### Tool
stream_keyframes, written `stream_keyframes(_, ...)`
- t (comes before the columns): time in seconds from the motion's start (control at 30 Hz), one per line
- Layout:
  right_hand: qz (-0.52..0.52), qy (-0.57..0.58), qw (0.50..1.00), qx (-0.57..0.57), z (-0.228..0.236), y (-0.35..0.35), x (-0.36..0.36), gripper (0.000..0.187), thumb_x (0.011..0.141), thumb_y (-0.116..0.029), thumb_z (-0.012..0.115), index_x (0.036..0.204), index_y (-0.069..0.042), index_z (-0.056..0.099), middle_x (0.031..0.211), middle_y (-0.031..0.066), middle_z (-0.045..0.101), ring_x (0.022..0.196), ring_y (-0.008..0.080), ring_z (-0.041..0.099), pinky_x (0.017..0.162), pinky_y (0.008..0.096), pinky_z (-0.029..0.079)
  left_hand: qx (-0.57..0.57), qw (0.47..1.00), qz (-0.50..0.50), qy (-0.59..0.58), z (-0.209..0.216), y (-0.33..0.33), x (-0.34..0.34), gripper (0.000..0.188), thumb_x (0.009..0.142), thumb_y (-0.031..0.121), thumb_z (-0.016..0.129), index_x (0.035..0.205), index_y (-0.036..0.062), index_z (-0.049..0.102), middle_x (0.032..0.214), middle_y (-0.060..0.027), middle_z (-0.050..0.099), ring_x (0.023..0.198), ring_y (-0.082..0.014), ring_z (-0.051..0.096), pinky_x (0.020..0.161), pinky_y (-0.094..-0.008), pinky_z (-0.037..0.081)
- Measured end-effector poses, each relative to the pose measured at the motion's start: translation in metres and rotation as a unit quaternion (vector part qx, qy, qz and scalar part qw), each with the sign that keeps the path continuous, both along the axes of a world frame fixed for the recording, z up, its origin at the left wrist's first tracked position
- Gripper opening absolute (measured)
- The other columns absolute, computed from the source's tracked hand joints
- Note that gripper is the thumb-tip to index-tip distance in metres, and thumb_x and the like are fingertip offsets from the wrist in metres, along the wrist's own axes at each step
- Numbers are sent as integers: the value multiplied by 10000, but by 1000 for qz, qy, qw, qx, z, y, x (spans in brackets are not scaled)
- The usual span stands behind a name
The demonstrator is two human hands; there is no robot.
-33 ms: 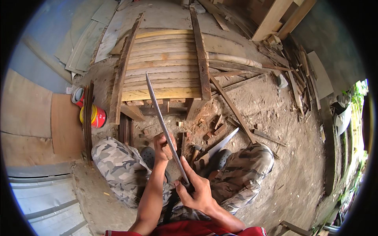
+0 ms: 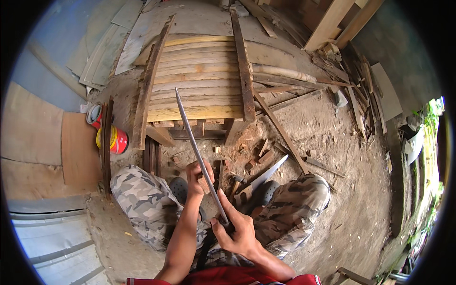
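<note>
A long machete (image 2: 194, 142) slants up and away over my lap, its blade seen nearly edge-on. My right hand (image 2: 240, 231) is closed round its dark handle, with the forefinger stretched along the lower blade. Beside the middle of the blade, my left hand (image 2: 195, 178) is closed on a small tan piece (image 2: 204, 184) that looks like wood; the blade partly hides it. The machete's tip lies, in the picture, over a slatted wooden frame (image 2: 194, 78) in front of me. Between my feet are a handsaw (image 2: 269, 172) and a hammer (image 2: 235, 185).
Wood offcuts (image 2: 266, 156) and a long batten (image 2: 282, 130) lie on the dirt floor. Red tins (image 2: 119, 142) stand at the left beside upright dark boards (image 2: 105, 147). Scrap timber (image 2: 356, 95) is heaped along the right wall. Metal sheeting (image 2: 61, 247) lies at the lower left.
</note>
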State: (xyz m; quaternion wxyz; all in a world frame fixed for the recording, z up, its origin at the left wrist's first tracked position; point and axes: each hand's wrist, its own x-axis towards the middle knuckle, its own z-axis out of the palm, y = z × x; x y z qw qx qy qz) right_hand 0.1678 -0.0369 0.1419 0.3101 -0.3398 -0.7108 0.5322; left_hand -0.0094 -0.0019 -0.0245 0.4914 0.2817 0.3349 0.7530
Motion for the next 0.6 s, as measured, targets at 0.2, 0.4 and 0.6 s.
stream_keyframes(0.2, 7, -9, 1000, 2, -4, 2, -3, 611, 847, -30, 646, 1423, 69, 468, 763, 109, 641, 629, 152, 604, 649, 275, 504, -48, 997, 18, 53, 0, 3, 5, 431, 919, 330, 465, 649, 7, 560, 556, -62, 549, 474, -142, 540, 448, -284, 403)
stream_keyframes(0.4, 25, -35, 999, -25, -6, 3, 1, 630, 851, -28, 623, 1453, 31, 448, 852, 172, 686, 721, 237, 703, 674, 312, 538, -35, 993, 66, 93, 3, 4, 12, 544, 945, 471, 545, 649, 15, 571, 521, -87, 556, 410, -150, 535, 407, -251, 421)
stream_keyframes(0.6, 17, -29, 999, -11, -9, 2, 1, 616, 861, -35, 622, 1451, 25, 455, 858, 177, 692, 725, 233, 707, 670, 307, 537, -29, 991, 75, 103, 16, 5, 15, 536, 954, 454, 530, 650, 15, 571, 529, -88, 557, 419, -150, 545, 408, -253, 416)
